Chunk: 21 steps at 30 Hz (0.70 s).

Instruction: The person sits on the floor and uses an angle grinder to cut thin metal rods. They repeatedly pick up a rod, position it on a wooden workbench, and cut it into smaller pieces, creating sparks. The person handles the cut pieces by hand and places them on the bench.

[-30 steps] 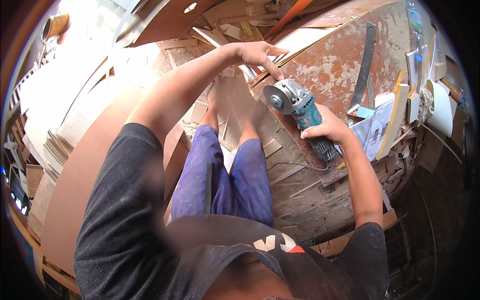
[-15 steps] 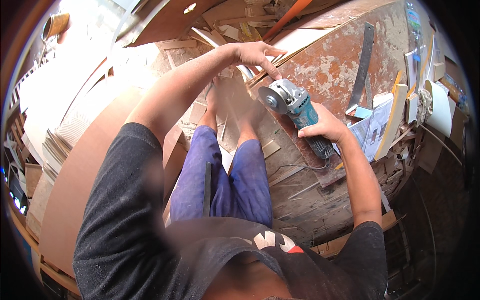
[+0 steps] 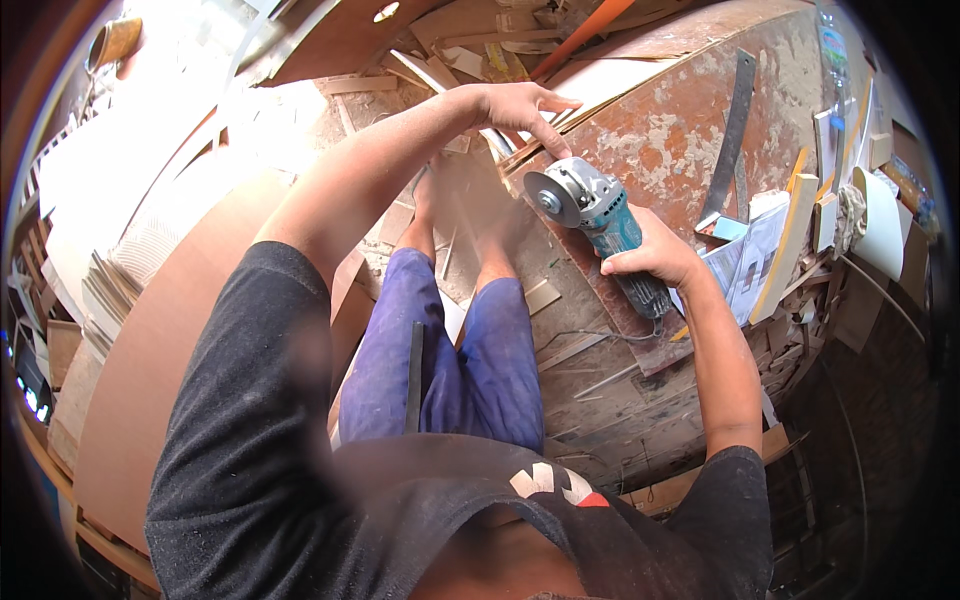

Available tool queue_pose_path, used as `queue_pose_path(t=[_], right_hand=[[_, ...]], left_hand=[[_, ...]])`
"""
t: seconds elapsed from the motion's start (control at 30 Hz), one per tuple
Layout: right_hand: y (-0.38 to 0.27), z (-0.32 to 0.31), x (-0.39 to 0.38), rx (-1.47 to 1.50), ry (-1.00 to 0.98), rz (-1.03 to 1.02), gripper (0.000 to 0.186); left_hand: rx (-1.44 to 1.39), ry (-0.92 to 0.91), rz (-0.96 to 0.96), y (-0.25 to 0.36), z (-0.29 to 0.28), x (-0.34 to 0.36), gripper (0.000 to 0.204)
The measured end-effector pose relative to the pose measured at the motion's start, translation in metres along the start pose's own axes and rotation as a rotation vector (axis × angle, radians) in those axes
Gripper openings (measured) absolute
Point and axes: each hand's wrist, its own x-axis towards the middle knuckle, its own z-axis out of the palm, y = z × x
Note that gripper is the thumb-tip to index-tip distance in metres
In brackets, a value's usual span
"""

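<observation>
My right hand [image 3: 648, 250] is closed round the teal and black body of an angle grinder [image 3: 622, 228], which has a silver head and a thin cutting disc [image 3: 551, 200] facing left. My left hand [image 3: 525, 112] reaches across at the top, fingers apart, one fingertip at or just above the grinder's head; I cannot tell if they touch. Beneath the grinder lies a worn reddish-brown board [image 3: 650, 130] with pale splotches, and a dark cord loops from the tool's rear. A dark flat metal strip [image 3: 732, 120] lies on the board to the right.
Thin pale sheets [image 3: 590, 85] lie along the board's far edge. Offcuts and papers [image 3: 740, 270] crowd the right, near a plastic bottle [image 3: 830, 50]. Curved brown panels [image 3: 160, 370] and pale boards fill the left. My legs [image 3: 440, 340] are below, among wood scraps on the dusty floor.
Very little differs. The grinder and both hands have shifted only slightly, the grinder a touch left and then back to the right.
</observation>
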Motion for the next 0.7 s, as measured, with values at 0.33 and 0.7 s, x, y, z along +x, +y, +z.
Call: queue_pose_path(t=[0.33, 0.7], right_hand=[[-0.0007, 0.0011, -0.0009, 0.001, 0.009, 0.001, 0.070], [-0.0024, 0.0012, -0.0001, -0.014, 0.007, 0.000, 0.075]], left_hand=[[0.009, 0.012, -0.009, -0.0010, 0.0007, 0.0007, 0.118], [-0.001, 0.005, -0.005, -0.0022, 0.0001, 0.0027, 0.118]])
